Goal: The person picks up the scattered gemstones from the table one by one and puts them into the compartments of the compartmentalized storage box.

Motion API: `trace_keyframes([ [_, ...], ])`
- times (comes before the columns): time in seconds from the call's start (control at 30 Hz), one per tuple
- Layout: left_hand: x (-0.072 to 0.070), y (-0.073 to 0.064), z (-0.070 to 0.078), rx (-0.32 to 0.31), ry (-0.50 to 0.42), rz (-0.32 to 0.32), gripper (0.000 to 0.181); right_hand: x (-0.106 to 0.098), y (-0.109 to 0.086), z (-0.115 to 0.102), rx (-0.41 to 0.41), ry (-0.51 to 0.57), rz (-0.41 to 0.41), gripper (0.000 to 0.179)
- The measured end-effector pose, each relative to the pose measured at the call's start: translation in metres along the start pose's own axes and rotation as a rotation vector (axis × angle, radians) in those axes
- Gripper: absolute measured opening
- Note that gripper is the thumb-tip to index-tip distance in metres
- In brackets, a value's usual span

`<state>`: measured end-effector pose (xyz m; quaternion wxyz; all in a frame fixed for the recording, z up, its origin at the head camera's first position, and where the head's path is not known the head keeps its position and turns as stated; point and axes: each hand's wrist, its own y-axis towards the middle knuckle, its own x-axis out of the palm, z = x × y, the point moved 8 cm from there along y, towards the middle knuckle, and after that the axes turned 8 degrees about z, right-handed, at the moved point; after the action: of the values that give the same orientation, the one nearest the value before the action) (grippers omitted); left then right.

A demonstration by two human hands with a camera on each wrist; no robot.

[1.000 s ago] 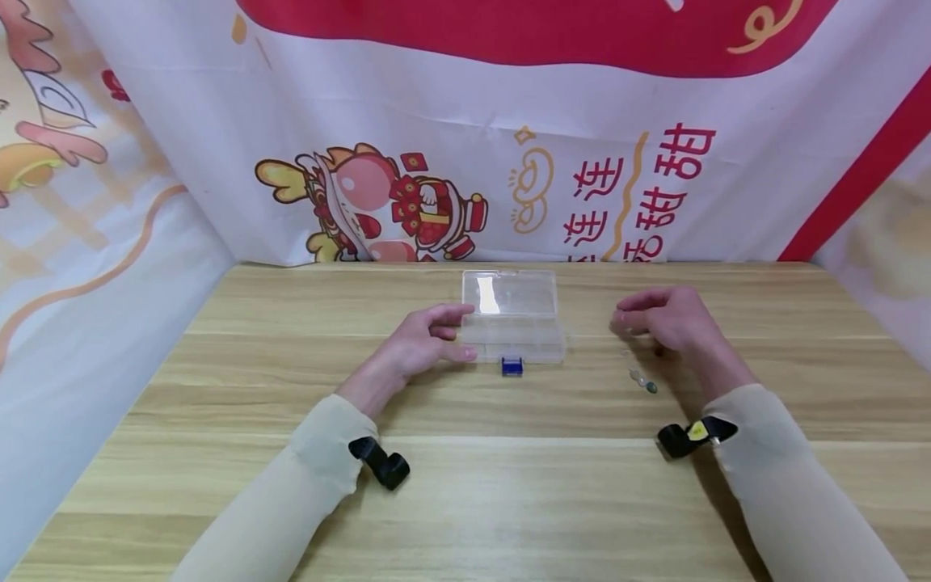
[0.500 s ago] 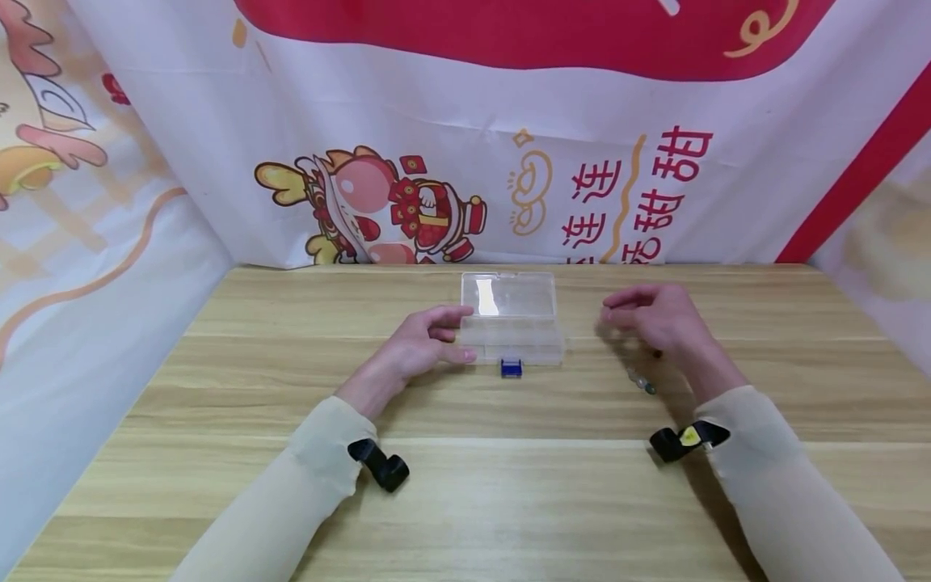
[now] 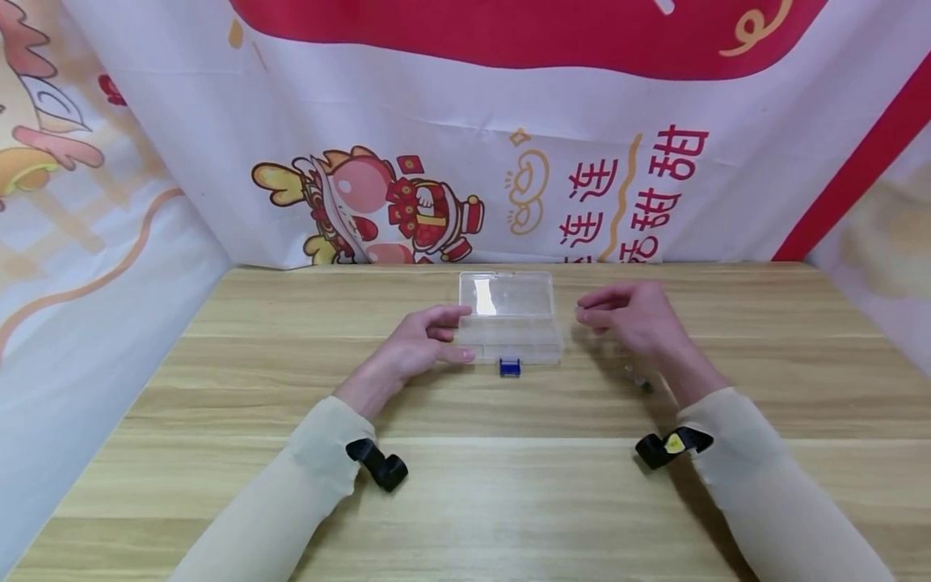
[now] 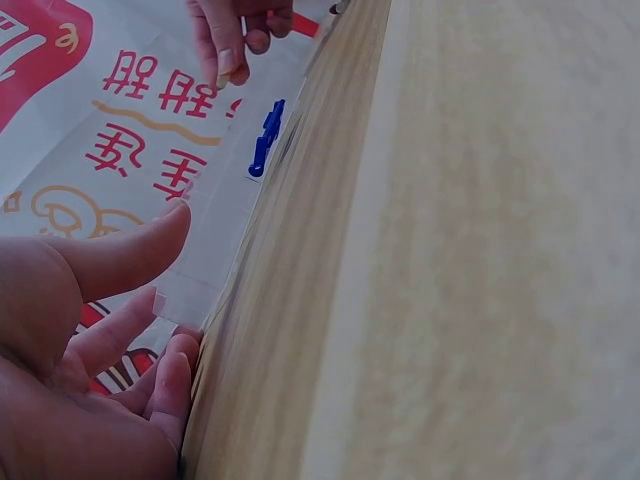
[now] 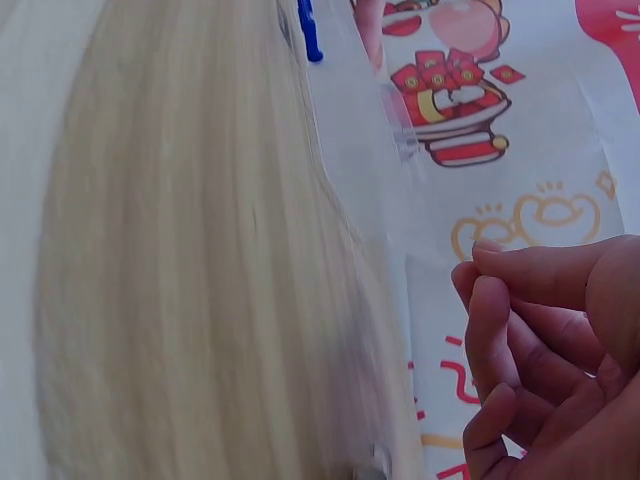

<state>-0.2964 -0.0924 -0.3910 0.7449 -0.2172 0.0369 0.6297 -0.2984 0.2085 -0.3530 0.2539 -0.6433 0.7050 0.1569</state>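
At the far left a soft white cloth (image 3: 145,121) hangs with creases, printed in pale orange and pink. Next comes a cream sleeve (image 3: 291,477), smooth, with a black wrist camera (image 3: 378,465) at its cuff. The left hand (image 3: 422,343) rests against the left end of a box (image 3: 520,331), the thumb at the front corner and the forefinger at the back, these fingers wide apart; they cover part of that end. The box is of thin clear plastic, rectangular and divided inside, and its flat lid (image 3: 520,293) lies opened backwards (one bright patch shines on it). A blue latch (image 3: 510,368) juts from the front wall. Just right of the box, the right hand (image 3: 636,315) is above the worktop (image 3: 494,485), which has striped wood grain. Its thumb and forefinger are closed together on a small object (image 3: 579,310); what it is, I cannot tell. Near this wrist lie small shiny pieces (image 3: 646,386), one dark, partly shadowed.
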Motion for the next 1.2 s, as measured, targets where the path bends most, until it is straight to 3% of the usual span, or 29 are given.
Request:
trace_keyframes([
  [0.43,0.001,0.0,-0.002,0.006,0.0,-0.005,0.067,0.019,-0.007,-0.014,-0.054,0.002,-0.001,0.025],
  [0.83,0.0,0.0,-0.003,0.008,0.002,0.0,0.068,0.032,-0.007,-0.012,-0.072,-0.082,-0.001,0.022],
  [1.2,0.0,0.001,0.0,0.012,0.006,0.005,0.068,0.037,-0.005,-0.008,-0.071,-0.06,-0.013,0.022],
])
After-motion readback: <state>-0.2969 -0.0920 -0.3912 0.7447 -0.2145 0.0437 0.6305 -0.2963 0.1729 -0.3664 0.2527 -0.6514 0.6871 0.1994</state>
